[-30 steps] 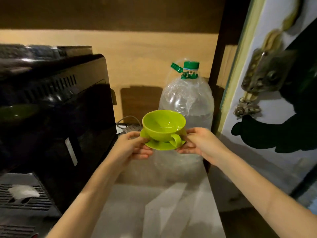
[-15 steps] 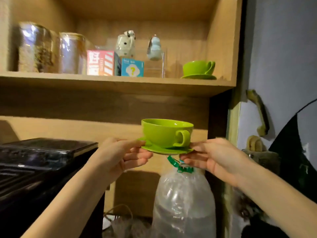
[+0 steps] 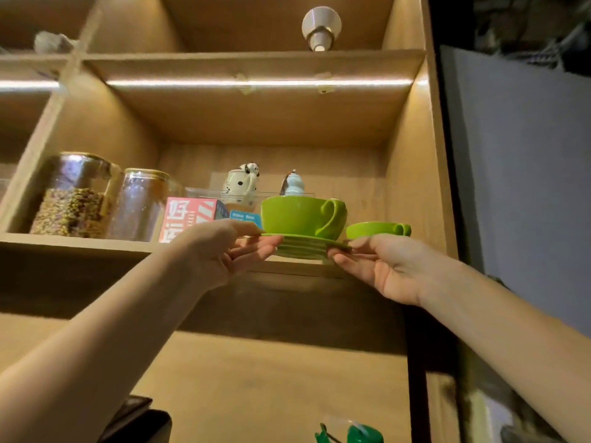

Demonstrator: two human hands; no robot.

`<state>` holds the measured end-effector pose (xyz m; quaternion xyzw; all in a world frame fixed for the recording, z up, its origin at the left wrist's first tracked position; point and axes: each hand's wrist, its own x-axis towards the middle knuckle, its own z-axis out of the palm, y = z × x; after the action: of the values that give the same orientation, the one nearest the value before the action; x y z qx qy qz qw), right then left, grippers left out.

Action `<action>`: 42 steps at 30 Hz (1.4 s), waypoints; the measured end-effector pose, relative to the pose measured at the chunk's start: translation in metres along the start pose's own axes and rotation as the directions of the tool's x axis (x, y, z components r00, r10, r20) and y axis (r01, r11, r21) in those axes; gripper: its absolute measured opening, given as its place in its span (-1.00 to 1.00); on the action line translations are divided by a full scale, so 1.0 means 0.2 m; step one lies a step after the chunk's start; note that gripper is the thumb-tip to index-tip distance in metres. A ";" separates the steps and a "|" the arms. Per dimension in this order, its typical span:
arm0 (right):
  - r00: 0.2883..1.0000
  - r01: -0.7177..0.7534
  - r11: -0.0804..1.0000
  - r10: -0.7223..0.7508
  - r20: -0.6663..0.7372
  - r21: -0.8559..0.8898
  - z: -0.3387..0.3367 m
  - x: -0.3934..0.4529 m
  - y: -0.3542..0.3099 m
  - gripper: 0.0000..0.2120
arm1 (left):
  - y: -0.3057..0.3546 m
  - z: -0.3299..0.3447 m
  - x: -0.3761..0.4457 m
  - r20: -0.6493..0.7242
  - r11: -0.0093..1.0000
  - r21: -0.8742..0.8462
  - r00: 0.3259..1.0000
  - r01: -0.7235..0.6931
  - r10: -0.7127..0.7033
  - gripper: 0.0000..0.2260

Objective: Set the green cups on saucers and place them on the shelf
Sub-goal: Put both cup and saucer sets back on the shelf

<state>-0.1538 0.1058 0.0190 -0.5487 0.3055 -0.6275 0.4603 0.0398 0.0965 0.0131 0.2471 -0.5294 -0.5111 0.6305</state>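
One green cup (image 3: 377, 230) already sits on the shelf (image 3: 80, 239) just past the right hand (image 3: 380, 266), while both it and the left hand (image 3: 220, 251) pinch the saucer (image 3: 303, 246) under the second cup (image 3: 297, 217), not yet set down.

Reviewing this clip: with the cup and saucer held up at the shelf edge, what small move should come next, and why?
Probably ease the saucer forward and down onto the shelf, left of the second cup. The left hand and right hand hold its rim at the shelf's front edge, green cup upright on it.
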 end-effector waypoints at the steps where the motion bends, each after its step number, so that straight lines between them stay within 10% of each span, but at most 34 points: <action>1: 1.000 -0.007 1.000 0.007 0.001 0.002 0.00 0.03 -0.01 -0.79 | 0.01 0.01 0.03 -0.007 1.000 0.011 1.000 -0.005 0.005 -0.88; 38: 0.997 -0.066 0.943 0.073 0.009 -0.326 -0.03 0.49 0.11 -0.74 | -0.21 0.11 0.54 -0.179 0.982 0.146 0.973 -0.120 0.145 -0.83; 40: 0.995 0.102 0.849 -0.091 0.047 -0.518 -0.06 0.42 0.18 -0.75 | -0.26 0.06 0.54 -0.191 0.872 0.397 0.903 -0.288 0.386 -0.77; 42: 0.849 0.428 0.453 -0.500 0.174 -0.782 -0.13 0.35 0.28 -0.72 | -0.32 -0.01 0.54 -0.076 0.481 0.775 0.696 -0.409 0.714 -0.73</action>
<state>-0.1627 0.0175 -0.0080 -0.7305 0.4094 -0.5454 -0.0362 0.0090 -0.0244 0.0023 0.3725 -0.5966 0.0355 0.7100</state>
